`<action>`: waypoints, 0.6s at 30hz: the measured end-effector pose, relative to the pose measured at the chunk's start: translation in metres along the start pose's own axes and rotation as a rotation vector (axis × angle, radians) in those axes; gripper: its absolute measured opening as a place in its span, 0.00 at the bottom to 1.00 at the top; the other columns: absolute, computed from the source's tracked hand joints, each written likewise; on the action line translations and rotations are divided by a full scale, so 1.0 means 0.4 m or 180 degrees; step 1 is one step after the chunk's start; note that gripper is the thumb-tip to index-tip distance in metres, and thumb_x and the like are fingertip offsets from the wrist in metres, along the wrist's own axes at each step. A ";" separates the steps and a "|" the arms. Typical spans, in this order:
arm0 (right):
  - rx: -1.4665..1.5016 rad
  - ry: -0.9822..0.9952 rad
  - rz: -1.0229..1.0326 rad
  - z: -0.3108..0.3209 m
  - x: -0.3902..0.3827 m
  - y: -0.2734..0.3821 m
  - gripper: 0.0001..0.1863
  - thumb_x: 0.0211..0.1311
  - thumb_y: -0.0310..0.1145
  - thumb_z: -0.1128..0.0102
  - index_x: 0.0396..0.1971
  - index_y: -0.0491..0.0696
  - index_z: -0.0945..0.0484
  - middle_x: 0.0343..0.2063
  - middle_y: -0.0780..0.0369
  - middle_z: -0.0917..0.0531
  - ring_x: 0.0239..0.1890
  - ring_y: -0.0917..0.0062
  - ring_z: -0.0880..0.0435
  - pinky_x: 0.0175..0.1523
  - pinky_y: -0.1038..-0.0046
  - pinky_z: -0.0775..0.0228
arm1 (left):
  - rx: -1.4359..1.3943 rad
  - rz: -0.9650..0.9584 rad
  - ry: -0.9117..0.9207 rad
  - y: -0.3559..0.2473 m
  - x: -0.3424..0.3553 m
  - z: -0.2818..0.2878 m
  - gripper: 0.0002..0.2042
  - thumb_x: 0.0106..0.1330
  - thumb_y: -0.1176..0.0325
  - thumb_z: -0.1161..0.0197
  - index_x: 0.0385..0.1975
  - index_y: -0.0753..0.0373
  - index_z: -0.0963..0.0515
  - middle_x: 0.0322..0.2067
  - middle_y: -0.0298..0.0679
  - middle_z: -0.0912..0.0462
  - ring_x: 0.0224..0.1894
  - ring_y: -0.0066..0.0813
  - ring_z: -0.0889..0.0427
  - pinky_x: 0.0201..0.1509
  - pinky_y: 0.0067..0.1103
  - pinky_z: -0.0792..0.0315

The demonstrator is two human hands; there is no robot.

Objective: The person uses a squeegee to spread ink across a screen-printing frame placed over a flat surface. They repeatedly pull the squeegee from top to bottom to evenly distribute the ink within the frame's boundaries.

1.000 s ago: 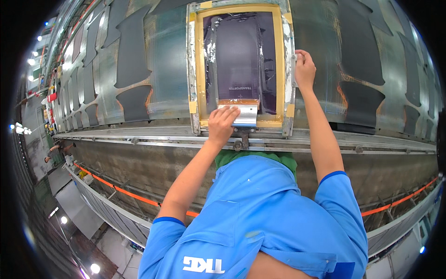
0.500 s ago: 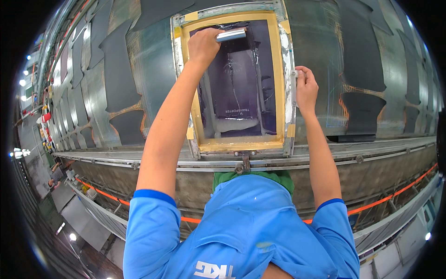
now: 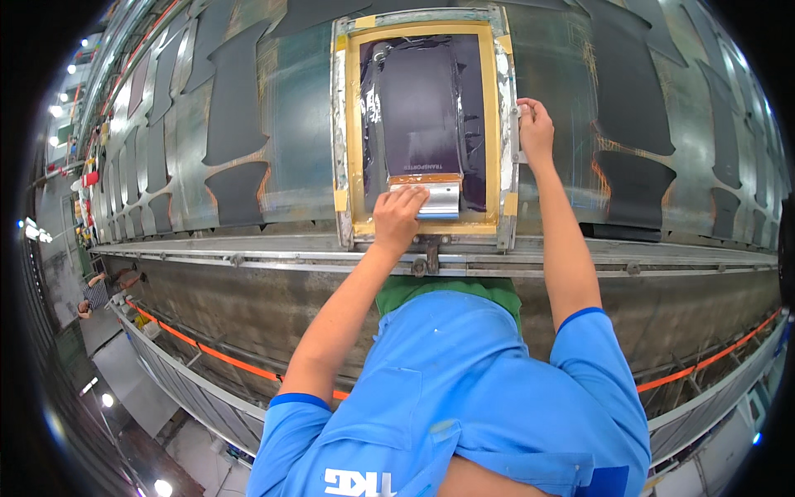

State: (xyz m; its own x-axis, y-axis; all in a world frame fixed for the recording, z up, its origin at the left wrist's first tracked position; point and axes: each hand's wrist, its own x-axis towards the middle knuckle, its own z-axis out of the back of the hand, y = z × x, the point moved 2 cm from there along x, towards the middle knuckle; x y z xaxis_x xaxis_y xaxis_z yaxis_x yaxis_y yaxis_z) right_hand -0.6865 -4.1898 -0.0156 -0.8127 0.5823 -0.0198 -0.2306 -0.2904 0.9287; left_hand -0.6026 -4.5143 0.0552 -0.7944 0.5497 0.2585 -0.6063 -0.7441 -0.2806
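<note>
My left hand [image 3: 399, 217] is wrapped around a squeegee [image 3: 439, 201] with a silver metal holder and an orange-brown blade edge. It rests on the near part of a dark purple mesh inside a screen printing frame [image 3: 506, 124], whose inner border is covered with yellow tape. Small pale lettering shows on the mesh just beyond the blade. My right hand [image 3: 536, 131] grips the frame's right outer edge, fingers curled at a small fitting there. The underside of the frame is hidden.
Dark cut fabric pieces [image 3: 633, 91] lie on the long metal table [image 3: 298, 141] on both sides. A metal rail [image 3: 331, 258] runs along the table's near edge, with a clamp [image 3: 424, 263] below the frame. Another person [image 3: 95, 291] is far off at the left.
My left hand has drawn the squeegee from the far end of the mesh to the near end. The pale ink pool near the lower end no longer shows. My right hand stays on the frame edge.
</note>
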 end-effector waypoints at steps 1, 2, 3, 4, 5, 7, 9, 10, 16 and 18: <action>0.0196 0.0204 -0.0243 0.003 0.017 -0.008 0.11 0.71 0.36 0.46 0.44 0.49 0.16 0.20 0.63 0.22 0.21 0.79 0.25 0.32 0.71 0.32 | -0.0008 -0.0004 -0.0008 -0.013 -0.019 0.000 0.16 0.55 0.78 0.36 0.43 0.53 0.16 0.46 0.31 0.13 0.51 0.32 0.16 0.51 0.30 0.27; 0.0382 0.0411 -0.0499 0.010 0.030 -0.014 0.11 0.71 0.36 0.46 0.44 0.50 0.16 0.21 0.63 0.21 0.22 0.79 0.24 0.33 0.71 0.31 | -0.0023 -0.0003 -0.0006 -0.025 -0.035 0.001 0.16 0.56 0.77 0.35 0.44 0.54 0.16 0.47 0.31 0.13 0.52 0.33 0.16 0.52 0.30 0.27; 0.0553 0.0612 -0.0743 0.011 0.034 0.002 0.11 0.71 0.36 0.46 0.44 0.50 0.16 0.22 0.62 0.20 0.22 0.78 0.23 0.34 0.71 0.30 | -0.0050 -0.0003 -0.0020 -0.032 -0.045 0.006 0.16 0.56 0.76 0.35 0.44 0.55 0.16 0.48 0.32 0.13 0.53 0.33 0.17 0.52 0.30 0.26; 0.0402 0.0582 -0.0895 0.011 0.031 0.020 0.11 0.70 0.36 0.45 0.43 0.50 0.15 0.24 0.63 0.18 0.24 0.76 0.21 0.36 0.69 0.28 | -0.0149 0.0040 0.0139 -0.034 -0.061 0.014 0.19 0.54 0.77 0.34 0.47 0.56 0.17 0.51 0.34 0.15 0.56 0.36 0.18 0.56 0.32 0.26; 0.0135 0.0285 -0.0522 0.020 0.019 0.042 0.11 0.70 0.36 0.45 0.42 0.50 0.15 0.25 0.62 0.17 0.26 0.75 0.20 0.37 0.69 0.27 | -0.0238 0.0037 0.0140 -0.036 -0.077 0.028 0.20 0.53 0.78 0.34 0.48 0.57 0.18 0.52 0.34 0.15 0.57 0.36 0.19 0.57 0.33 0.26; -0.0370 -0.0283 0.0257 0.014 -0.001 0.118 0.11 0.69 0.36 0.44 0.42 0.50 0.15 0.27 0.61 0.15 0.28 0.73 0.18 0.40 0.68 0.26 | -0.0396 0.0051 0.0123 -0.031 -0.089 0.065 0.22 0.52 0.80 0.34 0.50 0.57 0.18 0.54 0.35 0.16 0.58 0.37 0.20 0.60 0.34 0.26; -0.0276 -0.0194 -0.0022 0.010 -0.009 0.191 0.11 0.69 0.37 0.44 0.42 0.50 0.14 0.29 0.59 0.14 0.33 0.71 0.15 0.43 0.68 0.26 | -0.0582 0.0129 0.0283 -0.015 -0.095 0.116 0.26 0.49 0.82 0.34 0.53 0.58 0.20 0.57 0.37 0.18 0.61 0.39 0.21 0.62 0.34 0.26; -0.0324 -0.0249 0.0021 0.007 -0.032 0.241 0.11 0.69 0.37 0.44 0.42 0.50 0.14 0.29 0.59 0.14 0.33 0.71 0.15 0.44 0.69 0.26 | -0.0604 0.0155 0.0306 -0.004 -0.097 0.132 0.27 0.49 0.82 0.34 0.53 0.58 0.20 0.57 0.37 0.19 0.61 0.39 0.22 0.62 0.34 0.26; 0.0033 -0.0073 0.0183 -0.311 -0.173 0.387 0.12 0.72 0.37 0.46 0.43 0.49 0.16 0.23 0.63 0.18 0.26 0.78 0.22 0.38 0.72 0.30 | -0.0559 0.0386 0.0291 0.304 -0.188 0.303 0.25 0.49 0.80 0.33 0.51 0.58 0.19 0.55 0.37 0.17 0.60 0.41 0.21 0.61 0.34 0.25; 0.0127 -0.0091 0.0306 -0.462 -0.238 0.445 0.12 0.73 0.37 0.46 0.43 0.48 0.16 0.22 0.64 0.19 0.25 0.79 0.24 0.37 0.72 0.31 | -0.0491 0.0434 0.0336 0.444 -0.234 0.376 0.24 0.50 0.80 0.33 0.51 0.59 0.19 0.54 0.38 0.17 0.60 0.41 0.20 0.60 0.34 0.25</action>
State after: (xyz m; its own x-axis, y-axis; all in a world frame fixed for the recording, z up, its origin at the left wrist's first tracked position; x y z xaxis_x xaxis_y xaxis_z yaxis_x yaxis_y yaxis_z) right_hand -0.7492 -4.4372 0.0829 -0.8144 0.5747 0.0801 -0.1303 -0.3157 0.9399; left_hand -0.6301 -4.7550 0.1200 -0.8640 0.4908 0.1126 -0.4853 -0.7518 -0.4465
